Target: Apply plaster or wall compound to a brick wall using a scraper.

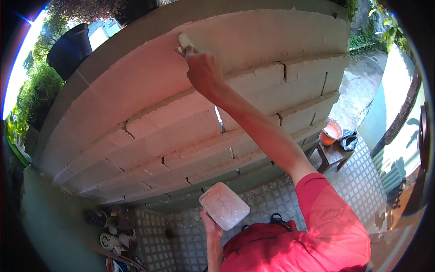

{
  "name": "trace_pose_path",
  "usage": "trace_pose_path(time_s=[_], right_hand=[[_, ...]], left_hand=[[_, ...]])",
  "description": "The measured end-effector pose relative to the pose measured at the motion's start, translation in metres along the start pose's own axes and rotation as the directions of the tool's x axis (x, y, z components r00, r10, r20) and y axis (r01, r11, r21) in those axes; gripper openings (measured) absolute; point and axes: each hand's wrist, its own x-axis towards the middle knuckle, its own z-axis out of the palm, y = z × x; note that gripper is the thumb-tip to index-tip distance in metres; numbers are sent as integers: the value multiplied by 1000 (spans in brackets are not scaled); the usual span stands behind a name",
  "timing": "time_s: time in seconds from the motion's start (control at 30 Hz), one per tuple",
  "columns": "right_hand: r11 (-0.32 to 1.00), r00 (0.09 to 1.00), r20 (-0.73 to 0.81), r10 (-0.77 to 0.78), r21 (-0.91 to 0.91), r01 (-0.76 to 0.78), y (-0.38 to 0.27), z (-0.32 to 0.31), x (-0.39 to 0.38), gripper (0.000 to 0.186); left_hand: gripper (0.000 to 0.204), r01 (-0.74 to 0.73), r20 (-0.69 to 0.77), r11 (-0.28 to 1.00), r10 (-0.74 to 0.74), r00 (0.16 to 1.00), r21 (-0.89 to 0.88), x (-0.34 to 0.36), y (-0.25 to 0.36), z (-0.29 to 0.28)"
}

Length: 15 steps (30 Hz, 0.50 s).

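My right arm stretches up across the block wall [167,109]. In my right hand [204,70], the fingers are closed round a paintbrush [185,41] whose pale, paint-coated head touches the smooth upper band of the wall, just under the grey ledge. The brush's handle is mostly hidden by my hand. Low in front of my body, my left hand [211,225] grips the side of a rounded rectangular plastic tub [225,206]. Whitish material smears the tub's surface. How much is inside cannot be made out.
Dark plant pots [70,51] stand on the ledge at upper left. On the right, an orange bucket [332,131] and a dark plastic bag [349,139] sit on a small wooden stool [334,155]. Cans and containers [111,240] crowd the lower left, beside patterned floor tiles [181,240].
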Motion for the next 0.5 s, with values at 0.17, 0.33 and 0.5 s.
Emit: trace_pose_path(time_s=[0.17,0.33,0.5], right_hand=[[962,995,-29,96,259,-85,29,-5,6,16],[955,958,-183,222,238,-175,91,-46,6,17],[991,951,-283,128,73,-112,112,-57,7,21]], left_hand=[[46,2,24,998,-4,1000,56,-1,-1,-3],[46,30,0,999,-30,1000,28,-9,4,-8],[46,16,-11,1000,-15,1000,19,-11,8,-14]])
